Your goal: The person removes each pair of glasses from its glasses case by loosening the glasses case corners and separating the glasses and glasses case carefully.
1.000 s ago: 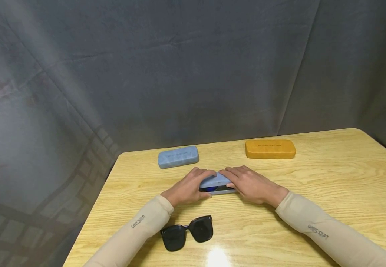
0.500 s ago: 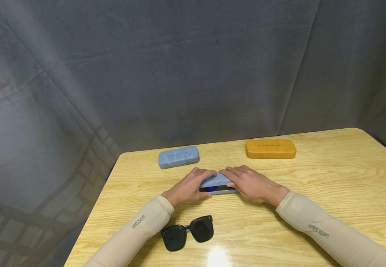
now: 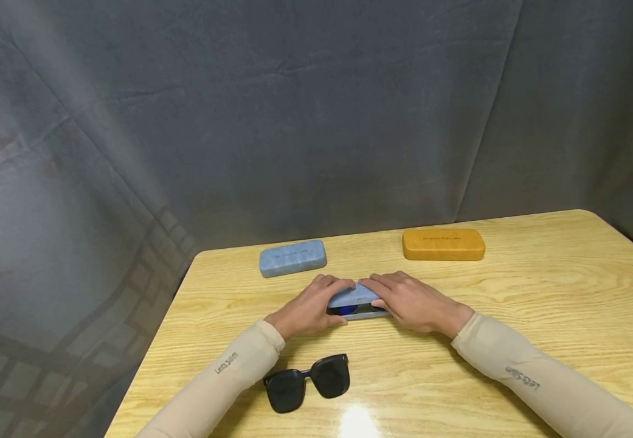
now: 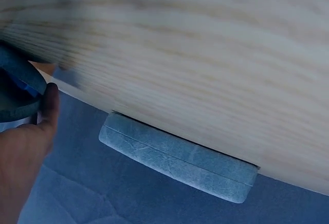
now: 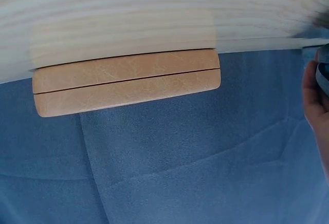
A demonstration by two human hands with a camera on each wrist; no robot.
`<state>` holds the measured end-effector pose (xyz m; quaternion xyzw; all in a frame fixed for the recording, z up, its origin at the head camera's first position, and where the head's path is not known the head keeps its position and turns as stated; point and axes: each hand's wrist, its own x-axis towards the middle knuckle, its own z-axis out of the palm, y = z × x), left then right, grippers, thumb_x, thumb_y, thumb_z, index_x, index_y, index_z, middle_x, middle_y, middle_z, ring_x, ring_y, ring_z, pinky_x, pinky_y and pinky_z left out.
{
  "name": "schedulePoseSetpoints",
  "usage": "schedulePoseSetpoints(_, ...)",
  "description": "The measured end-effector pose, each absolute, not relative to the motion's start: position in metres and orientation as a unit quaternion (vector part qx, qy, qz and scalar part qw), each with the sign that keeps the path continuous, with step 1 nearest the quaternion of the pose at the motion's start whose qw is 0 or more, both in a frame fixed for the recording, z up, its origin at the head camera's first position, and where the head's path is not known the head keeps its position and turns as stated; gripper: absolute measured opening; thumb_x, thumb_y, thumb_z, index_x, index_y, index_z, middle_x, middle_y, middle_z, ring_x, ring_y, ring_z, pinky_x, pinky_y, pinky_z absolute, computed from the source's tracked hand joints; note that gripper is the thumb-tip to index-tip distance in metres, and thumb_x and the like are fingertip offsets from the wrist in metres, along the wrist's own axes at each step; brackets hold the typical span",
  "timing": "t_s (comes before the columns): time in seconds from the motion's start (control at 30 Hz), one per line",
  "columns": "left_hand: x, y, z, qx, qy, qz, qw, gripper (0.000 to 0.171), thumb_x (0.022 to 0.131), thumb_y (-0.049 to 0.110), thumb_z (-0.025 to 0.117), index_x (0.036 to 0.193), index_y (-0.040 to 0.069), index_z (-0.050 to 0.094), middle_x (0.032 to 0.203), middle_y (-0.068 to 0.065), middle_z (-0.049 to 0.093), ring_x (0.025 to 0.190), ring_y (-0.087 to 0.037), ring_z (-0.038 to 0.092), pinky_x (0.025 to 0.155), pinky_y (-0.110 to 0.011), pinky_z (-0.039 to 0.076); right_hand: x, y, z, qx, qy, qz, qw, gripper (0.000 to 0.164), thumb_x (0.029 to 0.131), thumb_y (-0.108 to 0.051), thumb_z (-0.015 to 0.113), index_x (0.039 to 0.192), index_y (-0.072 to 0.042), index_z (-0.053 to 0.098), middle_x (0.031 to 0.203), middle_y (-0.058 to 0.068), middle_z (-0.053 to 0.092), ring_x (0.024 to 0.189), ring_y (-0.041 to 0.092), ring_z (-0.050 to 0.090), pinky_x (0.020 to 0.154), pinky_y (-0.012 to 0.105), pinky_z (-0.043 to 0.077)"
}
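Observation:
Between both hands on the table lies a blue glasses case (image 3: 353,297) with its lid partly raised. Dark blue lenses (image 3: 348,309) show in the gap; the rest of what is inside is hidden. My left hand (image 3: 312,306) grips the case's left end, thumb at the lower front edge and fingers over the lid. At the right end my right hand (image 3: 411,303) holds it, fingers across the lid and thumb at the opening. In the left wrist view the case (image 4: 18,88) shows from its end, gaping.
Black sunglasses (image 3: 307,383) lie near the left forearm. Behind the hands are a second blue glasses case (image 3: 293,258), closed, and an orange glasses case (image 3: 444,244), closed. A grey cloth (image 3: 316,121) hangs beyond the wooden table's (image 3: 546,292) back edge.

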<state>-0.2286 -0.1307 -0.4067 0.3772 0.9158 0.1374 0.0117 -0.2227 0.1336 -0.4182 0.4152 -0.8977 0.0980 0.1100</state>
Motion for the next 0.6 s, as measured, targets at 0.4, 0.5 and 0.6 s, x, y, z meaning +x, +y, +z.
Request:
schedulePoseSetpoints(0.4, -0.2282, -0.1293, -0.4066, 0.368, 0.919, 0.143, 0.016, 0.071, 0.086, 0.035, 0.079, 0.147, 0.026, 0.042, 0.134, -0.007, 0.055, 0.124, -0.022, 0.051, 0.103, -0.040, 0.048, -0.2241, 0.1340, -0.4156, 0.423, -0.894, 0.105, 0.104, 0.047, 0.107, -0.036, 0.041, 0.148, -0.012, 0.045, 0.136, 0.009, 0.062, 0.118, 0.028, 0.064, 0.103, 0.047, 0.049)
schedulePoseSetpoints(0.5, -0.2280, -0.1290, -0.4067, 0.365, 0.920, 0.144, 0.017, 0.072, 0.086, 0.035, 0.079, 0.147, 0.026, 0.042, 0.134, -0.008, 0.055, 0.124, -0.022, 0.051, 0.103, -0.040, 0.048, -0.2247, 0.1338, -0.4152, 0.425, -0.893, 0.105, 0.105, 0.046, 0.107, -0.035, 0.041, 0.147, -0.012, 0.045, 0.135, 0.008, 0.063, 0.116, 0.027, 0.065, 0.102, 0.046, 0.050)
schedulePoseSetpoints(0.6, -0.2280, -0.1286, -0.4070, 0.362, 0.921, 0.144, 0.018, 0.072, 0.086, 0.035, 0.079, 0.147, 0.026, 0.042, 0.133, -0.008, 0.054, 0.123, -0.021, 0.051, 0.102, -0.040, 0.048, -0.2253, 0.1338, -0.4150, 0.425, -0.893, 0.106, 0.106, 0.046, 0.107, -0.035, 0.042, 0.146, -0.012, 0.046, 0.134, 0.007, 0.063, 0.115, 0.026, 0.066, 0.101, 0.045, 0.051)
